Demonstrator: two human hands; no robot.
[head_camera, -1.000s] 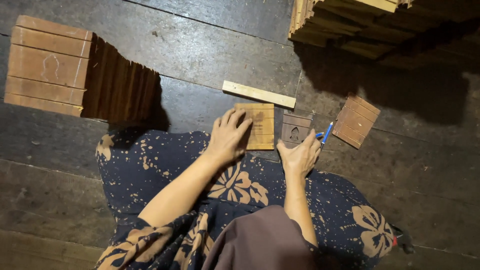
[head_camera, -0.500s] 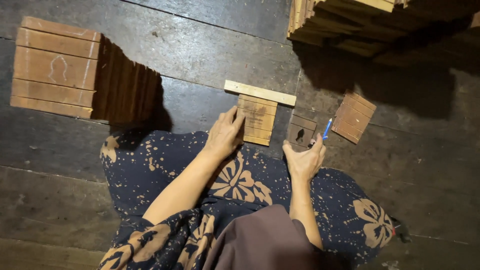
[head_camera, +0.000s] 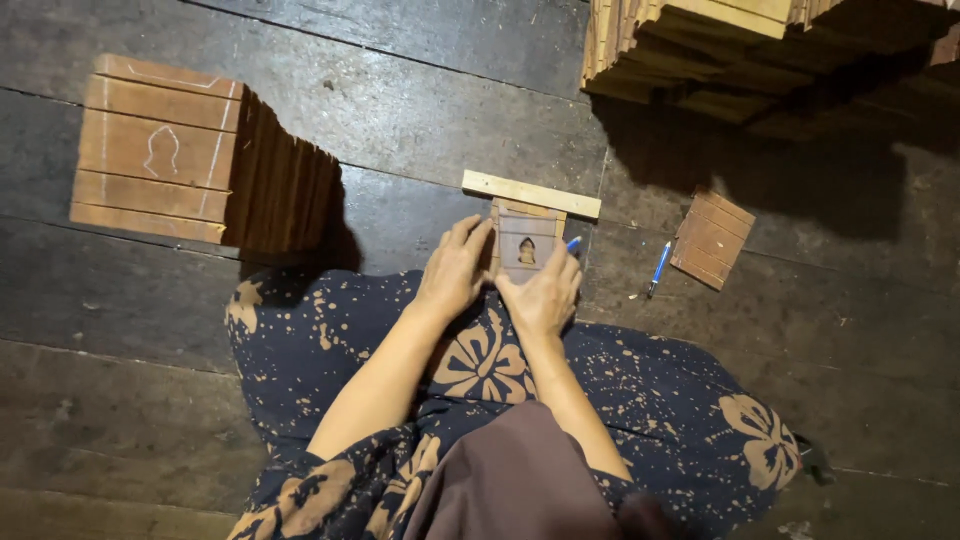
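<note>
My left hand (head_camera: 455, 270) rests against the left edge of a small slatted wooden panel (head_camera: 528, 212) lying on the dark plank floor. On that panel sits a smaller wooden template (head_camera: 527, 247) with a figure-shaped cutout. My right hand (head_camera: 545, 292) presses on the template's lower right side, and the tip of a blue pen (head_camera: 573, 242) sticks out past its fingers. A pale wooden strip (head_camera: 530, 193) lies across the panel's far edge. Both hands are just beyond my lap, which is covered in dark floral cloth.
A second blue pen (head_camera: 658, 268) lies on the floor to the right, beside another small slatted panel (head_camera: 712, 238). A stack of panels (head_camera: 160, 150) with a chalk outline stands at the left. A pile of wood pieces (head_camera: 740, 50) fills the top right.
My right hand has carried the cutout template left and set it on the slatted panel. My left hand has slid from the panel's top to its left edge.
</note>
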